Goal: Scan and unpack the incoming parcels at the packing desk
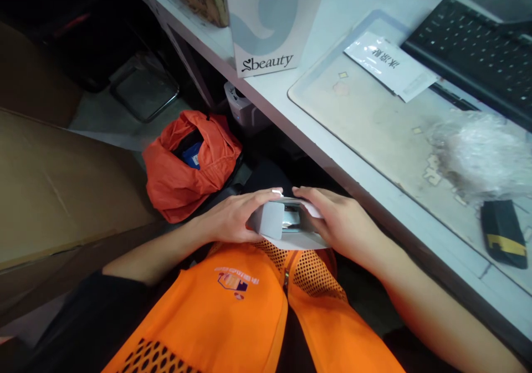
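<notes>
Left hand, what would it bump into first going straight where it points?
The left hand would likely meet the open white box first; it holds that box's side. Beyond that seems to be the right hand, though depth is unclear.

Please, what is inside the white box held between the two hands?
Inside the white box, a pale, shiny item shows, too unclear to identify. A flap beside the left hand covers part of the opening; whatever lies deeper cannot be seen.

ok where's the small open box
In the head view, the small open box is just below centre, held between the left hand and right hand, left of the desk.
</notes>
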`<move>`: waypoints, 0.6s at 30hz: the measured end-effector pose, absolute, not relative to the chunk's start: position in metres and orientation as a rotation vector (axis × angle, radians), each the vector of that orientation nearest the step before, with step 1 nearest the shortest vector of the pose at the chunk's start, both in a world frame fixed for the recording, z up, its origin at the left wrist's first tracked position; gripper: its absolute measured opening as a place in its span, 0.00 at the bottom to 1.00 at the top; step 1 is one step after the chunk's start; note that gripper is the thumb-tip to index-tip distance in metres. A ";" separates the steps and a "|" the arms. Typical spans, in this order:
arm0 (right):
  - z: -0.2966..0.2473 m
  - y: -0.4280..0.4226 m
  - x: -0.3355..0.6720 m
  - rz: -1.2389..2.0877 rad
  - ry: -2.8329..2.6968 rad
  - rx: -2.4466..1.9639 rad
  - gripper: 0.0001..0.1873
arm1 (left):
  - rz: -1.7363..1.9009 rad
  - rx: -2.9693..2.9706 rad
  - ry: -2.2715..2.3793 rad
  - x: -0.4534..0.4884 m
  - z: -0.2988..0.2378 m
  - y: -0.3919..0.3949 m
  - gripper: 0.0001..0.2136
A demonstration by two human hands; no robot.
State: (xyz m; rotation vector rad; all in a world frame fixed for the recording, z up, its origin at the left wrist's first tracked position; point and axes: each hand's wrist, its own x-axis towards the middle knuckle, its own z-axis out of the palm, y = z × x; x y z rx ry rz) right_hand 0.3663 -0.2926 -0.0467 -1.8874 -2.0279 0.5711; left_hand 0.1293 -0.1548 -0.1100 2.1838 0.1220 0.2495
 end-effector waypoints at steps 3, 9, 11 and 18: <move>-0.046 -0.287 0.370 0.708 -2.142 -2.109 0.14 | 0.232 2.174 0.106 0.129 -0.110 -0.155 0.47; -0.051 -0.274 0.362 0.692 -2.282 -2.209 0.07 | 0.237 2.201 0.050 0.130 -0.110 -0.153 0.44; -0.054 -0.271 0.359 0.646 -2.284 -2.202 0.08 | 0.212 2.215 0.045 0.130 -0.108 -0.151 0.44; -0.062 -0.263 0.355 0.535 -2.324 -2.155 0.08 | 0.095 2.356 0.067 0.141 -0.084 -0.154 0.38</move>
